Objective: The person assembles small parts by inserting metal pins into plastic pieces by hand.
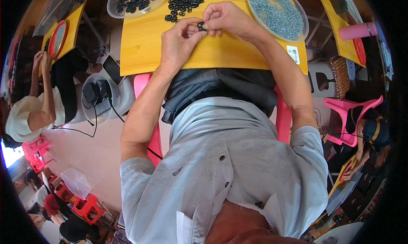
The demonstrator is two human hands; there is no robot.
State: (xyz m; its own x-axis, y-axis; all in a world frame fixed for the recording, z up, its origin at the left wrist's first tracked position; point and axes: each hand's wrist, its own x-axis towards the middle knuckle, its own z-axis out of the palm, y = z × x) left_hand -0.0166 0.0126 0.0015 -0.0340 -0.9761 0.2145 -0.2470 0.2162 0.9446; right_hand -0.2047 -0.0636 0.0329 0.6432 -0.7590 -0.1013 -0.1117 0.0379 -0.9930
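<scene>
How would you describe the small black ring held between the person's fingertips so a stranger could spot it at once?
Start at the yellow table. Just below the loose pile of black rings, the left hand and right hand meet. The black ring pinched between them is the only one lifted off the table.

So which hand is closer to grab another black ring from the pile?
Probably the right hand. It sits just below the loose pile of black rings on the yellow table. The left hand is lower, further from the pile. Both hands pinch one small black ring between them.
</scene>
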